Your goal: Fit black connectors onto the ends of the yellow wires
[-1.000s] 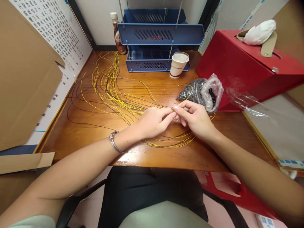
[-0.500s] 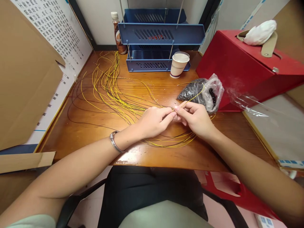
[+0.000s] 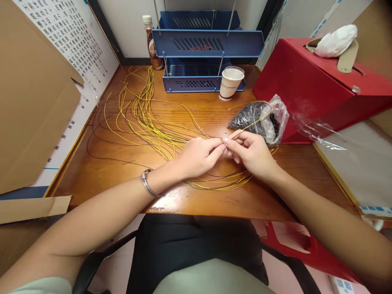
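Observation:
My left hand and my right hand meet fingertip to fingertip above the wooden table. Both are closed in a pinch on thin yellow and black wires. A yellow wire runs up and right out of my right fingers, its black and yellow end looping over a clear plastic bag of small black pieces. The main bundle of wires spreads from under my left hand toward the back left. More wires curve below both hands. The exact spot between my fingertips is mostly hidden.
Behind stand a blue tiered rack, a paper cup and a brown drink bottle. A red box sits at the right with a crumpled white bag on top. Cardboard rises at the left.
The free wire past my right hand has shifted to the right and now bends in a wider loop over the bag. My hands stay nearly in place.

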Tool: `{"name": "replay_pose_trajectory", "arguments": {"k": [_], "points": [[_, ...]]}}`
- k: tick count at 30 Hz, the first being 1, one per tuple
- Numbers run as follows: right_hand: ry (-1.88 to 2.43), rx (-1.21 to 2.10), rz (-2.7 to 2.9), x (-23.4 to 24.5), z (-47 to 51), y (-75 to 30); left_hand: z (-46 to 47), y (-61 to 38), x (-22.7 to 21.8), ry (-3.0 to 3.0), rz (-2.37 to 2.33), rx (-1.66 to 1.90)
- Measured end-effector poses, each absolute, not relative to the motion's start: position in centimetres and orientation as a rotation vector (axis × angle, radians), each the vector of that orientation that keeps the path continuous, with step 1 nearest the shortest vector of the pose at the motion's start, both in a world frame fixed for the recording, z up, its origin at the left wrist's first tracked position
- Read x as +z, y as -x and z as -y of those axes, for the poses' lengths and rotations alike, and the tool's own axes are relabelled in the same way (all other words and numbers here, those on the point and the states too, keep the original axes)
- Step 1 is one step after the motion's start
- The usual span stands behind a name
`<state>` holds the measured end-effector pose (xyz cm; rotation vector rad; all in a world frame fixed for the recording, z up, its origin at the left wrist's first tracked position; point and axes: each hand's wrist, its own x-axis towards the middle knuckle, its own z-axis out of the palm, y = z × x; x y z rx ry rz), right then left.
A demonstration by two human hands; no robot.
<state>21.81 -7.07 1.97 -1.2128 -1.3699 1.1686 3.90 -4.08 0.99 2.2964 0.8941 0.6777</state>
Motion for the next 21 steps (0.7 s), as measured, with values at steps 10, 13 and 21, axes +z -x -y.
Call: {"name": "replay_pose_trajectory", "arguments": {"k": [10, 13, 21], "points": [[1.199, 1.024, 1.180, 1.61, 6.30, -22.63, 4.07, -4.00, 1.06, -2.291, -0.924, 0.670], [1.238, 1.138, 1.334, 1.59, 6.51, -22.36, 4.09, -3.96, 1.10, -2.287, -0.917, 0.662], [1.244, 1.002, 1.229, 1.58, 6.49, -22.39, 4.12, -3.92, 1.02, -2.295, -0.933, 0.687]]}}
